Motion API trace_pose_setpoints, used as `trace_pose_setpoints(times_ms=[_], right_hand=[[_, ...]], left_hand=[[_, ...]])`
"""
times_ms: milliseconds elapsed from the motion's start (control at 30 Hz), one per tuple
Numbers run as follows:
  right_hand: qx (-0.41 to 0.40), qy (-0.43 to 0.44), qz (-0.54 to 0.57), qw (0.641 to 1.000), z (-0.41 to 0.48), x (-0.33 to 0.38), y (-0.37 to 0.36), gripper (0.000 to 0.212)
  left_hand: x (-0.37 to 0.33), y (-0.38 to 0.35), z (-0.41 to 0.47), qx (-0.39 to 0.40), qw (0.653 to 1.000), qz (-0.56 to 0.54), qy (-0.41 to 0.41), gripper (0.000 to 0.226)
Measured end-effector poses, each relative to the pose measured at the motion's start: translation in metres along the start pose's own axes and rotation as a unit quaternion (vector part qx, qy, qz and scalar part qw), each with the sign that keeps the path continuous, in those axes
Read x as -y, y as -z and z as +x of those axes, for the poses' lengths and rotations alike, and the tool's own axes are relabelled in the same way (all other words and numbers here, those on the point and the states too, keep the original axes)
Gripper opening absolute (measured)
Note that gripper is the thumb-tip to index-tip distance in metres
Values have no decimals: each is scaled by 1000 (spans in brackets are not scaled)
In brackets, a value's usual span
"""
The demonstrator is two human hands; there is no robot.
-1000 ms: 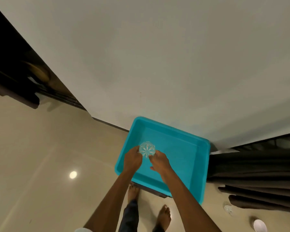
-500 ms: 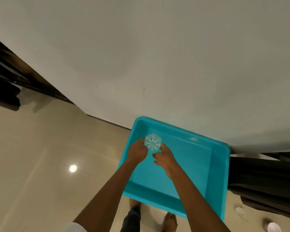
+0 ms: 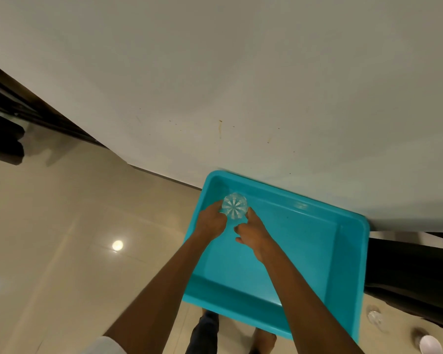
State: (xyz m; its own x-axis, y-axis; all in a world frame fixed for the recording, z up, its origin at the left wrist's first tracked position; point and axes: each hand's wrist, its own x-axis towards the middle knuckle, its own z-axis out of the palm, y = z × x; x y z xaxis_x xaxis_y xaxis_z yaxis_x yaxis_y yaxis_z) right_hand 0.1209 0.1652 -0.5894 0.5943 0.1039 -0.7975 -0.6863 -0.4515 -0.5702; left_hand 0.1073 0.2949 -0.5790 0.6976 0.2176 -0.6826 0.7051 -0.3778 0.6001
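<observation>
Status: glass [image 3: 234, 206] is in both hands over the far-left corner of the teal tub [image 3: 351, 277]. I see a star-cut face of it end-on; can't tell if that's base or mouth.

Grip: left hand [image 3: 211, 223] is curled round the left side of the glass. Right hand [image 3: 253, 233] has its fingertips clamped on the right side, with the other fingers tucked under. Neither hand is loose.

Can't tell if the glass touches the tub floor or hangs just above it. No water visible in the tub.

Step, my read: setting the glass into the tub, or turning it there to rinse or inspect it. Either way the two-hand hold is the working phase, not the release.

Next move needs a straight descent, flat contact confirmed, then fingers off one hand at a time. Cut glass on hard plastic means no drop.

Clearances:
- Tub's far rim and left wall are just beside the glass, so it's tight there. Left knuckles are near the left wall.
- Wall [image 3: 241, 72] sits right behind the far rim. No room forward.
- Tub interior toward me and to the right is open. Best exit path is back along my forearms.
- Floor [image 3: 62, 226] to the left is open tile.
- On the right floor, a small clear glass [image 3: 374, 315] and a white cup [image 3: 430, 344] sit near the tub's near-right corner. Mind feet.
</observation>
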Motion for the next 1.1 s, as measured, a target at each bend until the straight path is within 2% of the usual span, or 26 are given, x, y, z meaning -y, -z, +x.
trace_pose_setpoints(times_ms=[367, 533, 600, 700, 933, 1100], right_hand=[[-2, 15, 10, 1000, -3, -10, -2, 53], [-20, 14, -22, 999, -19, -11, 4, 77], [-25, 19, -25, 999, -33, -9, 10, 79], [-41, 19, -27, 999, -59, -6, 21, 76], [-110, 39, 11, 993, -140, -1, 49, 58], [-187, 47, 108, 975, -199, -6, 63, 45]], left_hand=[[5, 2, -13, 27, 1000, 3, -6, 54], [-3, 4, -39, -13, 1000, -14, -6, 42], [-8, 3, -51, -28, 999, -13, -14, 33], [-19, 3, -70, -36, 999, -2, -17, 22], [-54, -6, -129, -6, 999, 11, -33, 38], [-75, -28, -180, 19, 999, 1, -39, 42]])
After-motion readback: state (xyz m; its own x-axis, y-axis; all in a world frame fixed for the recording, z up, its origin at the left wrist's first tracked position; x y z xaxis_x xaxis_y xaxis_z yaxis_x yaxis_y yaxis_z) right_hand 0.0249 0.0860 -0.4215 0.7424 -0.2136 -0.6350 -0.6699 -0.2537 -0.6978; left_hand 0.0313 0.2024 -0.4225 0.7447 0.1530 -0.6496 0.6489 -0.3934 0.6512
